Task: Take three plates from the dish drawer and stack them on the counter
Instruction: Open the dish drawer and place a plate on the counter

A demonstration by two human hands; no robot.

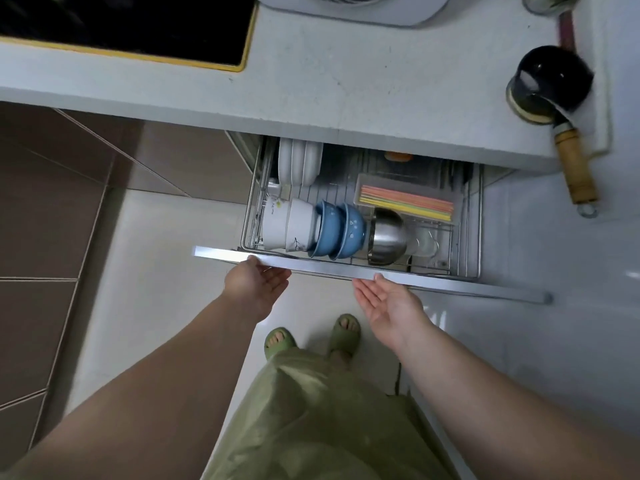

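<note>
You are hooking the fingers of both upturned hands under the drawer front [346, 270], your left hand [256, 282] near its left end and your right hand [384, 299] nearer the middle, set apart and holding nothing else, so by my reading you are on the opening step with no plate lifted yet. The white plates [299, 162] are standing on edge at the back left of the wire dish drawer [479, 216], beyond the bowls [311, 226] and partly under the counter [346, 81] lip, well apart from both hands, so the next move is likely calling for a reach over the bowls.
</note>
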